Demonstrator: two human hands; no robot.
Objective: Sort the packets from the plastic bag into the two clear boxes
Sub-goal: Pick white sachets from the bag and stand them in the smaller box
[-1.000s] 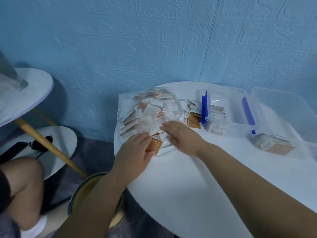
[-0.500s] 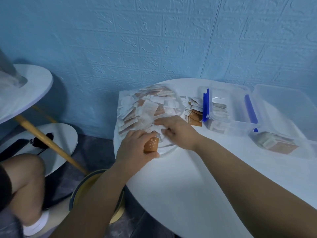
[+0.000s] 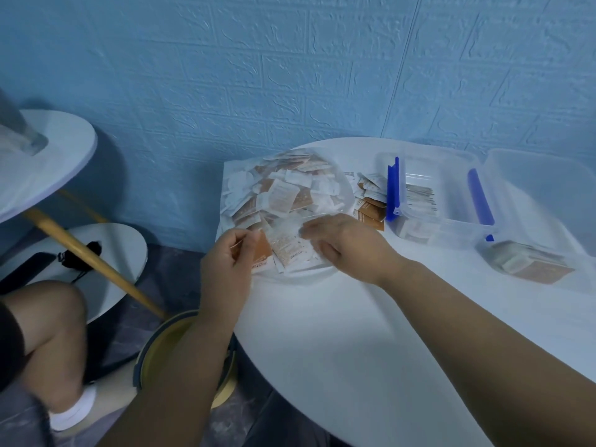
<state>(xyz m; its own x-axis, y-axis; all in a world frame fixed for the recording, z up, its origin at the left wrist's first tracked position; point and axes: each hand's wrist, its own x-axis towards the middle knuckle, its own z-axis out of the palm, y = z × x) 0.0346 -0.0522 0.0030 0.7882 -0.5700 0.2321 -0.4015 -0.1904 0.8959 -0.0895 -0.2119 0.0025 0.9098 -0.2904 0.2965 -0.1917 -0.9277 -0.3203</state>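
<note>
A clear plastic bag (image 3: 283, 195) full of white and orange packets lies at the left of the white round table (image 3: 338, 333). My left hand (image 3: 225, 269) grips the bag's near left edge over an orange packet (image 3: 263, 253). My right hand (image 3: 345, 243) reaches into the bag's mouth, fingers curled among the white packets (image 3: 290, 250). A clear box with blue clips (image 3: 442, 201) holds packets on the right. A second clear box (image 3: 529, 259) with white and orange packets sits further right.
Loose orange and white packets (image 3: 371, 201) lie between the bag and the blue-clipped box. A box lid (image 3: 545, 185) leans at the far right. Left of the table stand a side table (image 3: 42, 162) with a wooden leg, a yellow stool (image 3: 174, 343) and my knee (image 3: 48, 324).
My left hand has turned upright and pulled the bag's edge up and leftward. My right hand has slid a little right inside the bag's mouth, uncovering white packets.
</note>
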